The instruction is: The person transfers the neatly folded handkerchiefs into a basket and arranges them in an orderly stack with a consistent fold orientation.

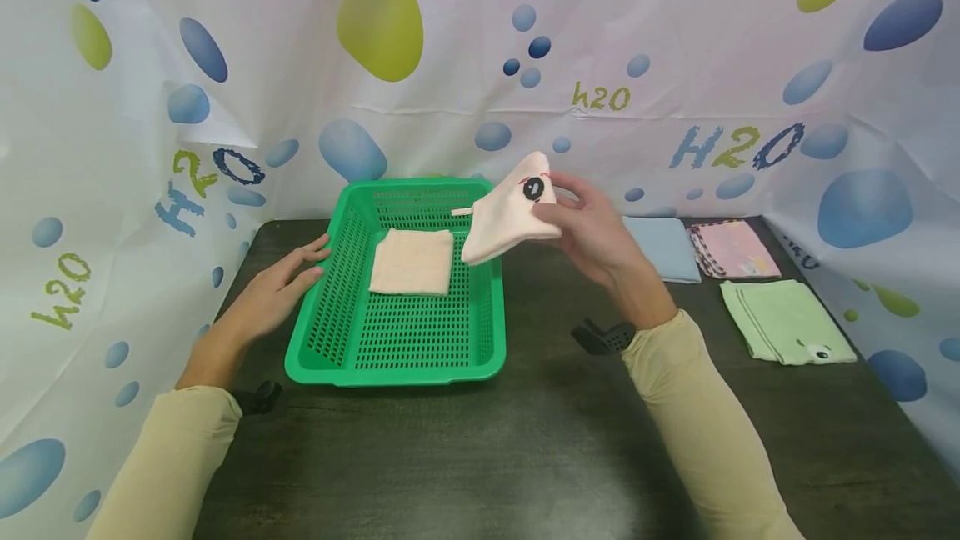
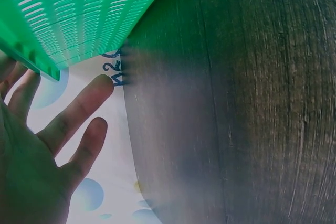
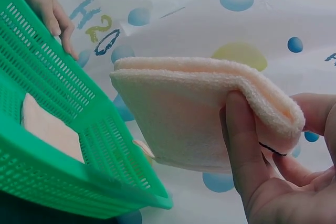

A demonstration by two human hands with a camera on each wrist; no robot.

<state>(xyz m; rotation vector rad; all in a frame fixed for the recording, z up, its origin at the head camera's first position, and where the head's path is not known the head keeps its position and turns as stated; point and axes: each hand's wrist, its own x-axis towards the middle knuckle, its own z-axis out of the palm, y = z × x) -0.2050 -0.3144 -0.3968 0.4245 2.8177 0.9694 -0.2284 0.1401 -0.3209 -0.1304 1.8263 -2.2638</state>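
My right hand [image 1: 592,227] pinches a folded peach towel [image 1: 510,211] between thumb and fingers, holding it up over the right rim of a green plastic basket [image 1: 491,369]. A black round eye is stitched on the towel, and a small hanging loop sticks out at its left. In the right wrist view the towel's folded layers [image 3: 178,108] face the camera. Another folded peach towel [image 1: 411,262] lies flat on the basket's floor. At the basket's left rim, my left hand [image 1: 273,286] rests with extended, spread fingers; in the left wrist view its fingertips [image 2: 100,85] are beside the perforated wall.
On the dark table [image 1: 420,457], to the right, lie a folded blue towel [image 1: 660,248], a pink towel [image 1: 735,248] with a checked edge, and a green towel [image 1: 787,322] with an eye. A white sheet [image 1: 450,107] with printed bubbles encloses the back and sides.
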